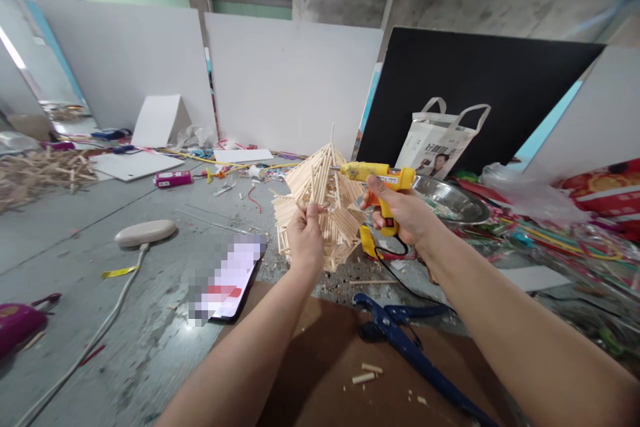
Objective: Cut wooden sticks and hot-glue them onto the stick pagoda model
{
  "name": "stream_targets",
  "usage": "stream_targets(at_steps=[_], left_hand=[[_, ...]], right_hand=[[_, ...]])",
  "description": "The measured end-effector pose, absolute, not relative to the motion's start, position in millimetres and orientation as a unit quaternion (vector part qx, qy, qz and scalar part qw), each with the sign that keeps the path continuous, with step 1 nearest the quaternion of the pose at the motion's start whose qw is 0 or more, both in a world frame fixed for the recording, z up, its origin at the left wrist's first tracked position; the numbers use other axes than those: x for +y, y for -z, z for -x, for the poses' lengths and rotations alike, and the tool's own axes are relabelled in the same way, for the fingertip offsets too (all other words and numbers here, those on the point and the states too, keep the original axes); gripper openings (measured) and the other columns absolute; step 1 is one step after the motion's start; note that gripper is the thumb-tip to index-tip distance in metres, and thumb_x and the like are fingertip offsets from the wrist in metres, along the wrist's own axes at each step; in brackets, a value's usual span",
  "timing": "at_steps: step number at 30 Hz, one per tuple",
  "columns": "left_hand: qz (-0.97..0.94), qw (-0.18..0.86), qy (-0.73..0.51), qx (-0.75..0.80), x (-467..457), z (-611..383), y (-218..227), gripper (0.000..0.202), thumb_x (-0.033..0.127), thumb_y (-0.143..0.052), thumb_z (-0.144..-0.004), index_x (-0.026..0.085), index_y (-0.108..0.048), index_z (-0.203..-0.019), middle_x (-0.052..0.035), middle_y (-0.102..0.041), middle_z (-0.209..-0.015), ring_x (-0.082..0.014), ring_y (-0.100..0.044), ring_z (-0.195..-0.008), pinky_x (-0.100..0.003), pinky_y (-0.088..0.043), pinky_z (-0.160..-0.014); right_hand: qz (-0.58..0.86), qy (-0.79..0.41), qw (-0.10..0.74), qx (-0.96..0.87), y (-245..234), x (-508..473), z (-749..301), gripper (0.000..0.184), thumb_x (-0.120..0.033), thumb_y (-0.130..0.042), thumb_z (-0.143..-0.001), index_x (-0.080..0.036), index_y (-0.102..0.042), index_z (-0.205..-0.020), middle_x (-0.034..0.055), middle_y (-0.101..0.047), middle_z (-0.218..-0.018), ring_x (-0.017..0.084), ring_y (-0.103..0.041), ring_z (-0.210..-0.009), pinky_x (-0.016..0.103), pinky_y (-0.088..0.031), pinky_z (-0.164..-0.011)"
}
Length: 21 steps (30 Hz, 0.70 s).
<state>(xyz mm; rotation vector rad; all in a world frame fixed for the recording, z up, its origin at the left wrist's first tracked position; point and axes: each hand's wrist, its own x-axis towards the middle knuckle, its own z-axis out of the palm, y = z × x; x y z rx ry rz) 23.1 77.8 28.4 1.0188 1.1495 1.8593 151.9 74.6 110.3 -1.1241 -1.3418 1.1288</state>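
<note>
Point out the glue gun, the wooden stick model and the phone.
Glue gun [369, 171]: head view, yellow barrel.
Wooden stick model [323, 179]: head view, sloping upper sticks.
Phone [233, 277]: head view, screen.

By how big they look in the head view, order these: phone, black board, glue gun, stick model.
1. Black board
2. Stick model
3. Glue gun and phone: too alike to rank

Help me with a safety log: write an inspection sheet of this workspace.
Surface: grey surface, scraps about; brown board nearest.
Job's things: stick model, glue gun.
Clutter: phone, blue cutter, pile of sticks.
Hands: left hand against the stick model, grip unclear; right hand holds the glue gun.
Cables: white cable at left; black cable below the glue gun.
Surroundings: white panels and black panel behind; bag before the black one.
</note>
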Motion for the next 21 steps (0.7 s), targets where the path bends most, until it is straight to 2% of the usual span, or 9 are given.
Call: stream_targets(at_steps=[14,21], left_hand=[[-0.398,0.358,-0.717,0.446,78.1,-22.7,-28.3,0.033,0.043,-0.041,-0.076,0.015,-0.057,-0.071,0.0015,-0.051,-0.051,-0.01,-0.049,-0.053,-0.021,-0.035,-0.052],[-0.401,0.357,-0.718,0.443,78.1,-22.9,-29.2,0.034,0.043,-0.04,-0.077,0.015,-0.058,-0.072,0.0018,-0.051,-0.051,-0.0097,-0.049,-0.052,-0.021,-0.035,-0.052]], right_hand=[[0.5,-0.473,0.496,-0.529,-109.6,72.7,-150.9,0.04,-0.05,-0.063,-0.058,-0.017,-0.041,-0.053,-0.0073,-0.041,-0.041,0.002,-0.034,-0.028,0.018,-0.033,-0.033],[0.501,-0.467,0.486,-0.543,-108.4,71.1,-147.5,0.04,-0.05,-0.064,-0.057,-0.018,-0.041,-0.052,-0.0078,-0.041,-0.04,0.002,-0.034,-0.027,0.018,-0.033,-0.031]])
